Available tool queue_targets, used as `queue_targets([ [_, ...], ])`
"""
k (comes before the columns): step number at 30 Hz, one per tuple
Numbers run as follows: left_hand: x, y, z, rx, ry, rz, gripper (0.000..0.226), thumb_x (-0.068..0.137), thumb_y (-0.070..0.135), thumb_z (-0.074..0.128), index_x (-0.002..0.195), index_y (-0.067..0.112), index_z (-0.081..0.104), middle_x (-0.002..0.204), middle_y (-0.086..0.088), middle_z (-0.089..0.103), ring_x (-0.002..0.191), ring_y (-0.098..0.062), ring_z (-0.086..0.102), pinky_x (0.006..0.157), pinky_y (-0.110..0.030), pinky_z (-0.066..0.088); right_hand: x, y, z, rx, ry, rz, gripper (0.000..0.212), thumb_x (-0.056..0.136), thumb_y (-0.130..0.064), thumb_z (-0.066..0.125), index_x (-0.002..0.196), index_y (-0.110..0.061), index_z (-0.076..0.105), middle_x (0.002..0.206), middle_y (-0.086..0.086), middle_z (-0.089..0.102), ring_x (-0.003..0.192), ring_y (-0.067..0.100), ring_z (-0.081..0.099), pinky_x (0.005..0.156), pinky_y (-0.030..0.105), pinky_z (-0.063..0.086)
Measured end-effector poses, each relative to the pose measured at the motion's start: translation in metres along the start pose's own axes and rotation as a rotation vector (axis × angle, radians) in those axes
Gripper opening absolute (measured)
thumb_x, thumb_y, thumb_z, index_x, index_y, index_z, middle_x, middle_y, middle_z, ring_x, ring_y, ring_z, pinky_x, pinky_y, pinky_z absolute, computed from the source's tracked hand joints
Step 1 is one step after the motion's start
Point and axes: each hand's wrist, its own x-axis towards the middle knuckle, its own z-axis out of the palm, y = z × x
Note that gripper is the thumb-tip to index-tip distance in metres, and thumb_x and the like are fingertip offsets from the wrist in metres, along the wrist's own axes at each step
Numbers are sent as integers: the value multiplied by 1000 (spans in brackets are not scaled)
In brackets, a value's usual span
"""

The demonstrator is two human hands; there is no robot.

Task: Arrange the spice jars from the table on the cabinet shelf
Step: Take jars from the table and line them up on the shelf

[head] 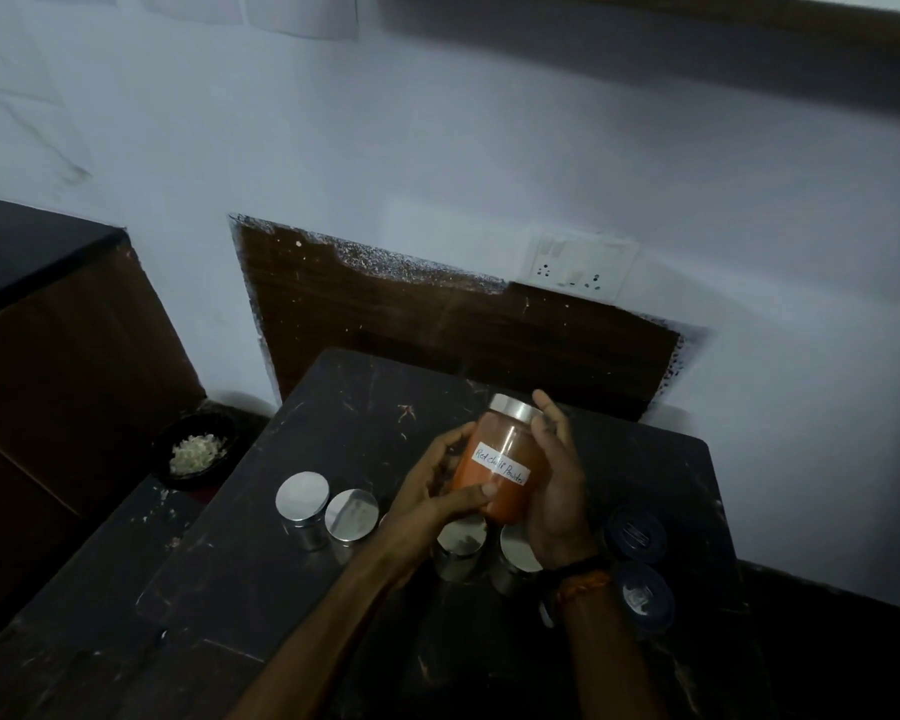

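While both hands cradle it above the worktop [292,579], the jar [500,467] looks full, rigid and probably smooth. The left hand [435,488] wraps its base, the right hand [559,491] its side. Gripping the body below the lid [513,407] seems safest.

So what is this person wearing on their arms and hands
Both forearms are bare, no sleeves in view. The right wrist carries a dark band and, just below it, an orange thread or bracelet. The left hand and wrist show no rings, watch or gloves.

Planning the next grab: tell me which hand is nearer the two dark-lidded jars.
Right. The right hand is beside the dark-lidded jars; the left hand is across the red chilli jar.
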Motion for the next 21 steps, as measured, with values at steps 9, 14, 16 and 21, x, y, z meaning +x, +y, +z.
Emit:
queue_targets([
  [9,24,48,12,2,-22,156,81,71,31,80,143,42,45,136,-2,58,121,-22,62,93,-43,57,34,-52,12,5,-60,-115,53,88,-44,60,139,-34,52,138,9,58,115,31,65,86,43,58],
  [14,48,97,26,112,3,303,81,72,28,80,145,36,43,133,12,58,117,-6,61,84,-25,57,56,-108,26,8,-94,-215,55,87,-41,59,139,-26,51,137,13,57,119,37,61,96,55,53],
  [16,58,116,31,152,9,354,82,73,20,82,144,33,44,131,12,60,118,-8,61,86,-28,57,63,-129,32,28,-120,-254,54,88,-38,59,139,-23,52,138,17,55,119,40,60,94,54,54],
  [21,78,164,42,235,16,448,92,63,29,89,143,41,43,130,5,62,115,-8,63,88,-30,58,78,-180,45,18,-212,-376,52,87,-39,59,137,-25,54,132,9,61,104,26,70,80,42,60],
])
